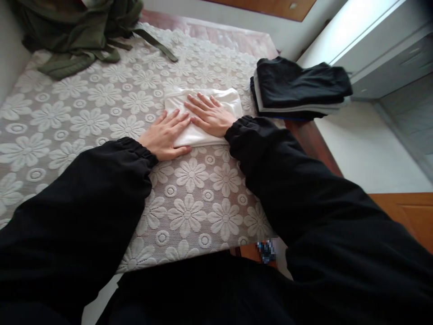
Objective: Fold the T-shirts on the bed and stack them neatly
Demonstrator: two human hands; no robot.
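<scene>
A white folded garment (196,136) lies flat on the table, a compact rectangle of soft cloth. My left hand (165,135) rests on its left edge with the fingers stretched out and the thumb along the near edge. Across the middle and right part of the cloth lies my right hand (209,115), palm down, fingers spread. The fingertips of the left hand come close to the right hand. Both hands press on the cloth without gripping it, and they cover much of its surface.
A stack of folded dark and grey clothes (301,85) sits at the table's right edge. An olive-green backpack (77,31) with loose straps lies at the far left. The table wears a lace tablecloth (187,214) with a flower pattern. White floor (368,144) shows beyond the right edge.
</scene>
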